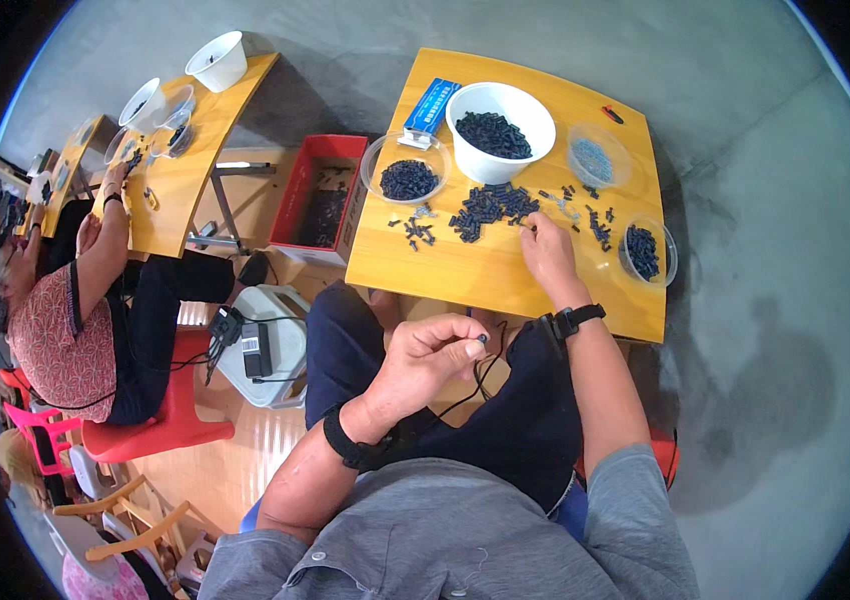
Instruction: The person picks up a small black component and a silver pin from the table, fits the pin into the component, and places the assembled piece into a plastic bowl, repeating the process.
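My left hand (425, 365) is raised over my lap, in front of the table's near edge. Thumb and forefinger pinch a small dark plastic piece (483, 339). Out over the table, my right hand (550, 255) has its fingertips pressed together at the right end of a loose pile of small dark plastic pieces (485, 212). What those fingertips hold, if anything, is too small to make out. Further right, a few more dark pieces (600, 230) lie scattered beside small pale clear pieces (567, 208).
Behind the pile stand a white bucket (545, 125), a blue box (433, 105) and a clear tub (370, 165) of dark parts. Tubs of bluish parts (593, 160) and dark parts (642, 252) stand right. A red bin (290, 205) sits left on the floor; a co-worker (65, 330) sits beyond.
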Available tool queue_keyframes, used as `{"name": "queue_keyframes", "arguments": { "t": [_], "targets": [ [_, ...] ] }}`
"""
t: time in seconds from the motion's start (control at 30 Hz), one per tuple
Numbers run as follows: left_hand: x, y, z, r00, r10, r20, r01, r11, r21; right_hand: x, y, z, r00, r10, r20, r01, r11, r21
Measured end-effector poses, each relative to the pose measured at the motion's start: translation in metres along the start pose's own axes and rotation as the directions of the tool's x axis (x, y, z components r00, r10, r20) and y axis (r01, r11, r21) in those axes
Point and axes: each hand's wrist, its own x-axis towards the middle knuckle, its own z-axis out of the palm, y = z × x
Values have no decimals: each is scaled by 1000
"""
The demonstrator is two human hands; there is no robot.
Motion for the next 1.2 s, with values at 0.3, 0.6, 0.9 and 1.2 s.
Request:
{"name": "queue_keyframes", "arguments": {
  "t": [0.3, 0.6, 0.9, 1.2],
  "targets": [
    [7, 1, -3, 1000, -2, 8, 2, 1000, -16, 2, 10, 16, 996, -52, -69, 35, 974, -225],
    [10, 0, -6, 997, 54, -55, -56, 998, -29, -32, -11, -15, 961, 237, 146, -274, 719, 638],
    [12, 5, 1, 993, 115, -43, -116, 993, -28, -73, -83, -77, 992, -19, 121, -82, 629, 773],
    [7, 6, 3, 991, 127, -46, -127, 992, 9, -102, -117, -100, 953, -293, 73, 143, 650, 747]
  ]
}}
